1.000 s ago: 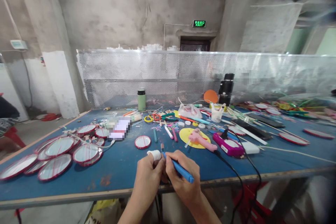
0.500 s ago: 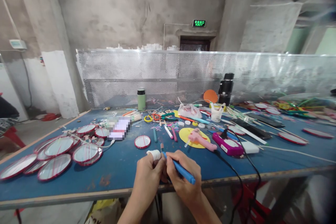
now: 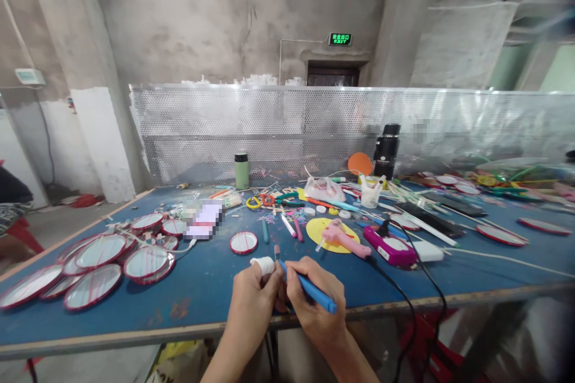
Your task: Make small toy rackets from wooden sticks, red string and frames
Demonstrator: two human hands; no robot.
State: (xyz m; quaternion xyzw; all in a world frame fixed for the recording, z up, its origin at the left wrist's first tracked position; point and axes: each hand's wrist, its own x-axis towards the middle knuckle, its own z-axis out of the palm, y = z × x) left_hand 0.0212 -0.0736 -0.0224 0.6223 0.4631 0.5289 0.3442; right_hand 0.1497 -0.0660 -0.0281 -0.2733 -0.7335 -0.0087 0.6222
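Observation:
My left hand (image 3: 254, 302) is closed in a pinch near the table's front edge, with a white wrapping (image 3: 263, 265) around one finger. From its fingertips a small flat stick (image 3: 277, 249) with a brownish-pink end sticks up; the lower part is hidden by the fingers. My right hand (image 3: 320, 308) grips a blue pen (image 3: 318, 295) whose tip points at the stick, close to my left fingertips. Whether the tip touches the stick I cannot tell. Beyond the hands lie a small round red-rimmed disc (image 3: 244, 243) and a teal marker (image 3: 265, 231).
Several red-rimmed discs (image 3: 99, 250) are piled at the left beside a phone (image 3: 205, 219). A pink glue gun (image 3: 348, 240) rests on a yellow disc (image 3: 314, 228), its black cord crossing the front edge. A purple box (image 3: 390, 246), green bottle (image 3: 241, 172) and black flask (image 3: 387, 151) stand farther off.
The blue pen and my right hand have shifted very slightly to the right. My left hand keeps its pinch on the stick in nearly the same place.

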